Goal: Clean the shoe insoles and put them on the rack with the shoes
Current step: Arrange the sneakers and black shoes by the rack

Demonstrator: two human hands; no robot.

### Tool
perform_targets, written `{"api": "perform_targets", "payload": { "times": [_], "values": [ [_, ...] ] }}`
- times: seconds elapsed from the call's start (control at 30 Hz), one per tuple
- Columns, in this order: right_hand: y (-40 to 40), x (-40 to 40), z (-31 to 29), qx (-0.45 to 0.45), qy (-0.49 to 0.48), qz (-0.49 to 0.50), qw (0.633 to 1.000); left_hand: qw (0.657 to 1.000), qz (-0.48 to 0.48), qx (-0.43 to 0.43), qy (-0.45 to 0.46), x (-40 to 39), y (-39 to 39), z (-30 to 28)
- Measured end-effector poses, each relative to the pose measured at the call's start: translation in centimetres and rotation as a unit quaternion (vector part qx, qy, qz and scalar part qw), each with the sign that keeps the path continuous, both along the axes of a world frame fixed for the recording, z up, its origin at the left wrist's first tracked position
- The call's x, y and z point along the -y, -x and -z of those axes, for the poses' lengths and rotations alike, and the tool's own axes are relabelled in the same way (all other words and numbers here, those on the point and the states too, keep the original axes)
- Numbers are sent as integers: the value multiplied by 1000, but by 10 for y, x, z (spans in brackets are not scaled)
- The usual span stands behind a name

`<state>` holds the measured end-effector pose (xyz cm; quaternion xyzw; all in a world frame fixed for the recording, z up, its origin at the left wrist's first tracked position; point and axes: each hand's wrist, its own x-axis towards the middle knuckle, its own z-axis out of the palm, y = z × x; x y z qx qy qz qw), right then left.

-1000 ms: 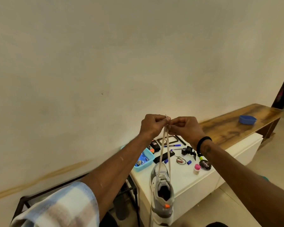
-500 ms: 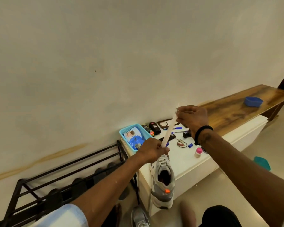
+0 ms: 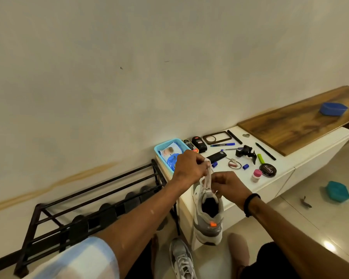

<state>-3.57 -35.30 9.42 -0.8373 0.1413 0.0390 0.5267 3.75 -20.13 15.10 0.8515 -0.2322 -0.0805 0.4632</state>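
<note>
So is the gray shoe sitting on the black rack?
No, the gray shoe hangs by its laces from both hands, beside the black rack.

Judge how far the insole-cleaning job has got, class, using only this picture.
Done: nothing visibly finished; no insole shows. In hand: both hands, left and right, pinch the pale laces of the hanging grey-and-white sneaker. Left: racking it and the second grey sneaker on the black metal shoe rack.
</note>
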Motion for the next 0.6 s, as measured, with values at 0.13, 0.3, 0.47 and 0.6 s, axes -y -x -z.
{"api": "perform_targets", "payload": {
  "times": [0.13, 0.3, 0.47, 0.6],
  "values": [
    [12, 7, -5, -13, -107, 27, 994, 989, -56, -117, 65, 4, 1, 9],
    [22, 5, 4, -1, -33, 33, 999, 963, -113, -231, 86, 4, 11, 30],
    [31, -2, 33, -76, -29, 39, 996, 962, -104, -251, 12, -9, 31, 61],
    [31, -9, 51, -71, 171, 6, 983, 981, -32, -177, -68, -13, 42, 84]
  ]
}}
